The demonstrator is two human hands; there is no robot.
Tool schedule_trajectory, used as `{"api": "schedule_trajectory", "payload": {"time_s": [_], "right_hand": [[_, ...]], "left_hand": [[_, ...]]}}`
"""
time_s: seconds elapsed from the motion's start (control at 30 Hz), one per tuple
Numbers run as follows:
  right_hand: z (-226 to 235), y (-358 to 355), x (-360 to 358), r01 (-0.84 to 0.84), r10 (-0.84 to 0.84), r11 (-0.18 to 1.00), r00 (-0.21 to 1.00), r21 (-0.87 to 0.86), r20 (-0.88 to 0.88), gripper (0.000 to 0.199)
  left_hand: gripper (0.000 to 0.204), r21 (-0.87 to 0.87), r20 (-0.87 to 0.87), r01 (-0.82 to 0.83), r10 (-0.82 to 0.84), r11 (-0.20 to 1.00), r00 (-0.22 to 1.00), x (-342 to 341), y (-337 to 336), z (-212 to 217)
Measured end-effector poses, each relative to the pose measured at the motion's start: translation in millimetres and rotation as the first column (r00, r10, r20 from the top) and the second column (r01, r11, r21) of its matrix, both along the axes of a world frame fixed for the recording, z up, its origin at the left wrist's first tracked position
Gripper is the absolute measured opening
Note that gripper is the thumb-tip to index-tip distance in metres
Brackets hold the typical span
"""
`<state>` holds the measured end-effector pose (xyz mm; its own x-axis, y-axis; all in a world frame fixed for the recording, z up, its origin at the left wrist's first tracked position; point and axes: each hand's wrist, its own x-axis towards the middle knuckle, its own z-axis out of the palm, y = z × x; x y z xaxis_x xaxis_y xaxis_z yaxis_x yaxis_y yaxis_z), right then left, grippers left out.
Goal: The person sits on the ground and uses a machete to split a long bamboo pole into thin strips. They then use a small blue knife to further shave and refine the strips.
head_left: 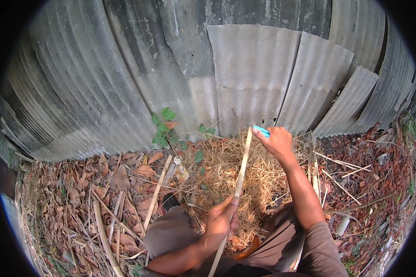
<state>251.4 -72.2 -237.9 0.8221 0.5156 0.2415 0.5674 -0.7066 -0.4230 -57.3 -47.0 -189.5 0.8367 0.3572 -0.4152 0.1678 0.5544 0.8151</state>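
Observation:
A long pale strip (243, 168), which looks like split bamboo or wood, slants up and away from my lap. My left hand (221, 218) is wrapped round it at its middle, the thumb lying along it. At the strip's far end, my right hand (277, 139) is closed on a small tool with a turquoise handle (262, 131). The tool meets the strip's tip there; its blade or edge is too small to make out. Below the strip lies a heap of thin, straw-coloured shavings (217, 161), between and beyond my knees.
A fence of overlapping grey corrugated sheets (259, 69) stands close in front. Green leafy sprigs (162, 131) grow at its foot. Dry brown leaves (69, 194) and long sticks (107, 233) cover the ground at left. More thin sticks (341, 187) lie at right.

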Motion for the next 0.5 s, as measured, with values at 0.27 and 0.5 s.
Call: {"api": "schedule_trajectory", "payload": {"time_s": [0.27,0.5], "right_hand": [[-4.1,-48.9,51.7,0.104,-0.046,0.975,0.959,0.196,-0.28,0.081],[40.4,-40.3,-71.8,-0.494,0.498,0.866,0.866,0.069,-0.05,0.066]], "left_hand": [[0.045,0.079,-0.021,-0.096,0.098,0.992,0.995,-8.7,13.7,21.2],[0.027,0.005,0.023,-0.217,0.217,0.976,0.976,-3.0,21.2,16.5]]}}
